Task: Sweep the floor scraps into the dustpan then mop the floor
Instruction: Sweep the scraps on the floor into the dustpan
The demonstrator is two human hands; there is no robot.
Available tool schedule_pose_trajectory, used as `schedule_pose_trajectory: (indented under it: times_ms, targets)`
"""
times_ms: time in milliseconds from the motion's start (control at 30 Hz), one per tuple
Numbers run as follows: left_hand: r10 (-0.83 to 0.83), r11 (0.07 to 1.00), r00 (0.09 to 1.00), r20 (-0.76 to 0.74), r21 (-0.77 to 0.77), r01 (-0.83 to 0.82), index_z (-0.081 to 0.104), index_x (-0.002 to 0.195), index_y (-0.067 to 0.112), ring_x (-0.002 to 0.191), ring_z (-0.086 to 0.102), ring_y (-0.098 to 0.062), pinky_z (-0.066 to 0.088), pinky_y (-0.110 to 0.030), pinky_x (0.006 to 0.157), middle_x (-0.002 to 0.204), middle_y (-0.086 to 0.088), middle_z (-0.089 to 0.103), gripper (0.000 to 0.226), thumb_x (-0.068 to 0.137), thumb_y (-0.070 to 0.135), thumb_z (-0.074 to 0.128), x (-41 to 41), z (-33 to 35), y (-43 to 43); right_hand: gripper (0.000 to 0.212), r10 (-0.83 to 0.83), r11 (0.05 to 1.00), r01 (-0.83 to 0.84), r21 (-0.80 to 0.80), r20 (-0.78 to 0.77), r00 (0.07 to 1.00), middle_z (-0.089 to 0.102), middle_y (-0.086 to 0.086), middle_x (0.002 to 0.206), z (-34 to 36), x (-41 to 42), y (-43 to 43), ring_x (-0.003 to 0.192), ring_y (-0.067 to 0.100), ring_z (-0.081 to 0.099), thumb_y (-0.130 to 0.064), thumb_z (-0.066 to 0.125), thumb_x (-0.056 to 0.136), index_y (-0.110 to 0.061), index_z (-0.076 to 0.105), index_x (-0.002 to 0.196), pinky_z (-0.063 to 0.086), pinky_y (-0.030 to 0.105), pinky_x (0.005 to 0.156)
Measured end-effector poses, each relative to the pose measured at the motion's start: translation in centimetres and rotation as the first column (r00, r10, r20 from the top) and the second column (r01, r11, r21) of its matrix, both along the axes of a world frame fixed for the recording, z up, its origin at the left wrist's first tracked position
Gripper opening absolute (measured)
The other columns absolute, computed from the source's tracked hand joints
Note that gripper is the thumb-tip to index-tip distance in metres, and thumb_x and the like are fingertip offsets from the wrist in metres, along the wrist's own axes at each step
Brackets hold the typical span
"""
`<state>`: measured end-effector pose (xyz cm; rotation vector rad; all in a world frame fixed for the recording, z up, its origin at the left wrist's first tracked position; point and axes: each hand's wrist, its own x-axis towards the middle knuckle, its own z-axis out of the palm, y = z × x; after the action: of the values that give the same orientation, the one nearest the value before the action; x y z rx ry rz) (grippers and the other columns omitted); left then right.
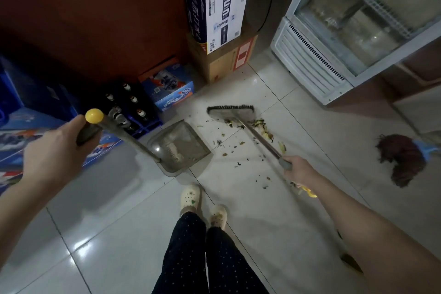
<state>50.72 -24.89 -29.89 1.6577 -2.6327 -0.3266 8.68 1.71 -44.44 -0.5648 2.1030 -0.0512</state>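
My left hand grips the black grip of the long dustpan handle, just below its yellow cap. The grey dustpan sits on the pale tiled floor, its mouth facing right. My right hand holds the broom's metal shaft by a grey grip. The broom head rests on the floor beyond the dustpan, bristles against a heap of yellow-green scraps. Small dark scraps lie scattered between the dustpan and my right hand. A dark red mop head lies on the floor at the right.
Stacked cardboard boxes and a crate of bottles line the red wall. Blue drink cartons sit at the left. A glass-door fridge stands at the back right. My feet in pale clogs stand behind the dustpan.
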Motion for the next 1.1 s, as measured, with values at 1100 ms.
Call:
schedule_pose_trajectory:
  times_ms: [1100]
  targets:
    - [-0.081,0.994,0.996,-0.026,0.067,0.083,0.055,0.097,0.024,0.054,0.055,-0.032,0.051,-0.046,0.05,0.065,-0.005,0.058,0.025,0.094,0.048,0.051,-2.0,2.3,5.6,0.053,0.146,0.989,-0.144,0.021,-0.135,0.98,0.059,0.009,0.126,0.0,1.1,8.0,0.102,0.027,0.062,-0.008,0.046,0.091,-0.031,0.046,0.139,0.053,0.034,0.085]
